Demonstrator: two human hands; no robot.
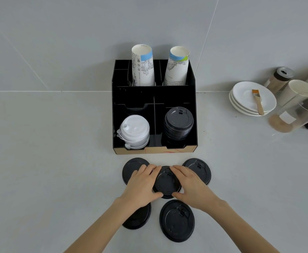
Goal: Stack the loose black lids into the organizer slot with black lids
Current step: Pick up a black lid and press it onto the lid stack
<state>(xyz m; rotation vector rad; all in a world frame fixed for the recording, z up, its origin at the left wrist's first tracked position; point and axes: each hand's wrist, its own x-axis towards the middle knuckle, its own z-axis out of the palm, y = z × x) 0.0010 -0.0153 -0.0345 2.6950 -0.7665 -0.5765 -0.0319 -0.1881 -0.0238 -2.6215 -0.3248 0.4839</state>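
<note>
- While both of your hands close around the centre black lid (166, 183), your left hand (142, 185) cups its left edge with fingers curled over the far rim and thumb at the near rim, and your right hand (189, 187) mirrors that on the right edge; the lid lies on the grey countertop (49, 170) between them.
- Four more loose black lids lie flat around it: the far-left lid (131, 167) partly under your left fingers, the far-right lid (200, 170) just beyond your right knuckles, the near-left lid (140, 218) partly hidden under your left wrist, and the near-right lid (177, 220) lying clear in front of you.
- Just beyond the lids stands the black organizer (154, 94), against the wall.
- Its front right slot holds the stack of black lids (178, 123); the front left slot holds a stack of white lids (135, 132).
- Two stacks of printed paper cups (143, 66) stand in the rear compartments.
- Well off to the right sit stacked white saucers (240, 97) with a small brush (258, 103) on top, beside several jars (281, 77).
</note>
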